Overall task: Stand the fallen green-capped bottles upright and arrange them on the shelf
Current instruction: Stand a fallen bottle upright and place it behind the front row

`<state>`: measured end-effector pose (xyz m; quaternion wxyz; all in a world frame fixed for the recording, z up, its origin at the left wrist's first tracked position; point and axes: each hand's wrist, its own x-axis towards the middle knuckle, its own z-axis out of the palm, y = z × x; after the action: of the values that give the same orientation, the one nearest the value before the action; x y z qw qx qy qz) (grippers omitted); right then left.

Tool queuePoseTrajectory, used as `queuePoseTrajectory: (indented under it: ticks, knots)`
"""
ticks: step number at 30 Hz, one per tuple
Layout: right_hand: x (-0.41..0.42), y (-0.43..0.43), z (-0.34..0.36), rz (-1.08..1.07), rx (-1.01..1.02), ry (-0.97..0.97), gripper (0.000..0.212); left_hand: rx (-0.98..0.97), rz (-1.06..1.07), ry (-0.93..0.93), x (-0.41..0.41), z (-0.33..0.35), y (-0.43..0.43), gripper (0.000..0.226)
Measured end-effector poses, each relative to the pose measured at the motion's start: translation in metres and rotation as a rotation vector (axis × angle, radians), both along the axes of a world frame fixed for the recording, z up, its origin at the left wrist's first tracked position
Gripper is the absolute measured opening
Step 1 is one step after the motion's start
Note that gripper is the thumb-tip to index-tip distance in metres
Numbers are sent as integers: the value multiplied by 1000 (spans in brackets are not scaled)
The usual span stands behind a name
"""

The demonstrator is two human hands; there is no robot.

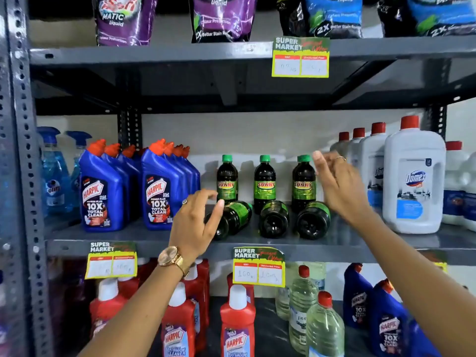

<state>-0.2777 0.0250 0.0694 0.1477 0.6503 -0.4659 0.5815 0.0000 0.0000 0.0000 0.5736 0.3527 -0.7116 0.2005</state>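
Three dark green-capped bottles stand upright at the back of the middle shelf (154, 237): a left one (227, 179), a middle one (264, 181) and a right one (304, 182). In front of them three more lie on their sides, bases toward me: left (235, 217), middle (274, 219), right (313, 220). My left hand (195, 222) hovers open just left of the left fallen bottle, fingertips close to it. My right hand (340, 186) is raised open beside the right upright bottle, above the right fallen one. Neither hand holds anything.
Blue Harpic bottles (103, 186) crowd the shelf's left side, with blue spray bottles (52, 171) further left. White Domex jugs (412, 181) stand on the right. Detergent pouches (222, 16) sit above; red cleaner bottles (237, 323) below. A steel upright (23, 176) bounds the left.
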Motion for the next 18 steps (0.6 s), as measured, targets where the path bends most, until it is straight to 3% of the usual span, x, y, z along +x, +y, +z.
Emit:
queuePoseTrajectory:
  ticks: [3,5,7,11,15,18]
  knots:
    - [-16,-15,-11,-258,413,-17,77,90,95,19,4,-20,-8,47]
    - [-25,-26,-20,-306,704,8,87,133,174,-5,8,-33,-13,54]
    - [-31,-37,-26,-318,867,-21,104,165,281,-45,11,-33,-15,59]
    - [-41,-56,-26,-203,1017,-212,118,216,513,-144,19,-38,-15,69]
    - [-42,-69,-25,-74,1113,-403,90,100,539,-254,27,-52,-16,69]
    - [-45,-73,-33,29,1052,-534,82,86,523,-271,29,-53,-20,68]
